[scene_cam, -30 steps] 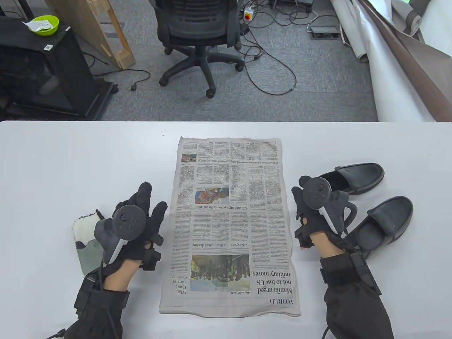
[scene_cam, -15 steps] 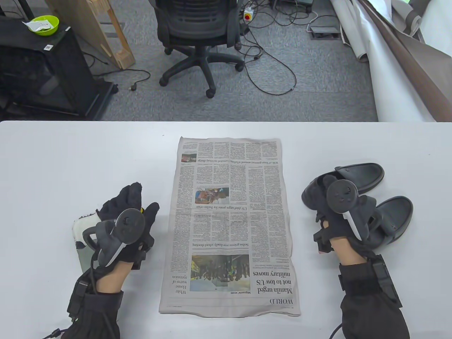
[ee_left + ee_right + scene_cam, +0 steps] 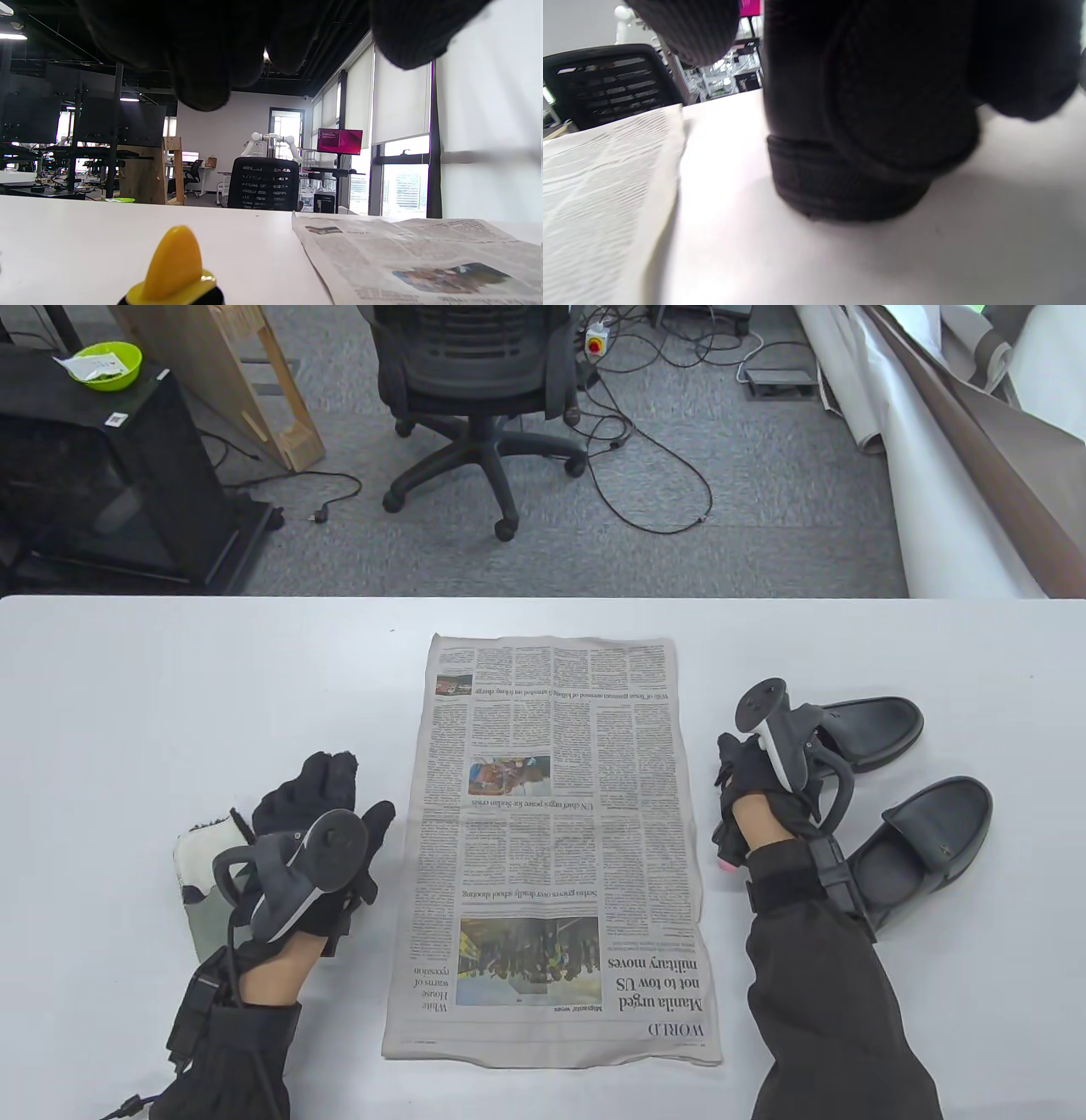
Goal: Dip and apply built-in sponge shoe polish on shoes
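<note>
Lying flat mid-table, the thin printed newspaper (image 3: 551, 848) is leaving bare white table (image 3: 170, 687) along both long edges. Left of it, the left hand (image 3: 318, 823) is hovering, grip released, above the yellow-tipped polish applicator (image 3: 176, 271). Right of it, the right hand (image 3: 764, 768) is grasping the heel of the far matte black shoe (image 3: 865, 729); the near shoe (image 3: 933, 836) is lying just beside.

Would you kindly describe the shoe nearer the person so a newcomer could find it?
Start at the newspaper on the white table. Two black shoes lie to its right; the nearer shoe lies apart from the right hand, which is at the farther shoe.
</note>
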Tool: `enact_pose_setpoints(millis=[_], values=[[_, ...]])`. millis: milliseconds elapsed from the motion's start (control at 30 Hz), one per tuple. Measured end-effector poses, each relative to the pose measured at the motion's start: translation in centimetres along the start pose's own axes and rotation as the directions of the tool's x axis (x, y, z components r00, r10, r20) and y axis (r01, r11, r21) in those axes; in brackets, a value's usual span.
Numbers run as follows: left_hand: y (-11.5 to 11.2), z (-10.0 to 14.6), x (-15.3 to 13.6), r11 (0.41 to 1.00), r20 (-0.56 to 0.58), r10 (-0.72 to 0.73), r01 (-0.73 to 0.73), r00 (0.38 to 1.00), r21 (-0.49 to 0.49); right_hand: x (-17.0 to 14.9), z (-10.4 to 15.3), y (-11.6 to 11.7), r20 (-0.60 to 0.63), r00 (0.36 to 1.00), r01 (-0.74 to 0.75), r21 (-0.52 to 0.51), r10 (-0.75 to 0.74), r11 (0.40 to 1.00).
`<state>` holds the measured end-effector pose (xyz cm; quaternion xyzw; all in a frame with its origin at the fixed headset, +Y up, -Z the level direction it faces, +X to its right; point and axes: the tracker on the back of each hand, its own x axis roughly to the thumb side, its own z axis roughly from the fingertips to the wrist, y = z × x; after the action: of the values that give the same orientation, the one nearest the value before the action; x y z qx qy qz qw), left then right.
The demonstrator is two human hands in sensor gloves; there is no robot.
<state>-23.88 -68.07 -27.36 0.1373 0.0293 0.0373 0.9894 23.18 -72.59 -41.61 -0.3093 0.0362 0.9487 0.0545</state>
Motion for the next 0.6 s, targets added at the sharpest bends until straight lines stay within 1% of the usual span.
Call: enact_pose_setpoints(millis=[33,100,167,267,300,333,367,400,433,467,500,533,567,600], values=[[-0.1,0.0,0.0,1.000,0.000,0.002,-0.002,1.000,-0.004,0.1,0.0,0.1,-0.005,1.000,-0.017,-0.035,0.016,0.999],[-0.2,-0.1,-0.1,1.000,0.006,0.016,-0.016,1.000,0.005,0.1,-0.2,0.3,0.009,0.993,-0.118,-0.140,0.121,0.983],[-0.2,-0.1,-0.1,1.000,0.003,0.009,-0.009,1.000,0.003,0.0,-0.2,0.4,0.013,0.992,-0.117,-0.189,0.122,0.975],[-0.2,-0.2,-0.2,1.000,0.000,-0.004,0.004,1.000,0.005,-0.5,-0.2,0.1,0.056,0.998,-0.023,-0.181,0.034,0.983],[-0.2,-0.2,-0.3,1.000,-0.003,-0.007,0.007,1.000,0.003,-0.6,0.1,-0.1,0.079,0.996,-0.012,-0.209,0.029,0.978],[0.0,-0.1,-0.5,1.000,-0.006,-0.008,0.008,1.000,0.010,-0.7,0.8,-0.7,0.121,0.991,-0.009,-0.299,0.047,0.954],[0.2,-0.1,-0.6,1.000,-0.009,-0.005,0.005,1.000,0.016,-0.9,1.2,-1.3,0.168,0.984,-0.002,-0.334,0.062,0.943],[0.4,-0.1,-0.7,1.000,-0.011,-0.001,0.001,1.000,0.018,-1.3,2.0,-2.2,0.238,0.971,0.063,-0.317,0.015,0.946],[0.6,-0.1,-0.8,1.000,-0.013,0.002,-0.002,1.000,0.023,-1.6,2.6,-2.7,0.264,0.964,0.118,-0.314,-0.033,0.942],[0.8,-0.1,-0.8,1.000,-0.014,0.004,-0.004,1.000,0.027,-1.8,3.9,-3.8,0.351,0.932,0.206,-0.304,-0.091,0.930],[0.9,-0.1,-0.9,1.000,-0.017,0.003,-0.003,1.000,0.029,-1.8,4.5,-4.4,0.401,0.911,0.225,-0.280,-0.099,0.933],[1.1,0.0,-1.0,0.999,-0.022,0.004,-0.003,1.000,0.034,-1.8,6.1,-5.6,0.503,0.859,0.230,-0.224,-0.090,0.947],[1.3,0.0,-1.2,0.999,-0.026,0.004,-0.003,1.000,0.039,-1.8,7.3,-6.3,0.586,0.806,0.243,-0.207,-0.079,0.948],[1.5,-0.1,-1.3,0.999,-0.029,0.006,-0.005,1.000,0.042,-1.9,8.5,-6.9,0.666,0.743,0.268,-0.214,-0.061,0.939]])
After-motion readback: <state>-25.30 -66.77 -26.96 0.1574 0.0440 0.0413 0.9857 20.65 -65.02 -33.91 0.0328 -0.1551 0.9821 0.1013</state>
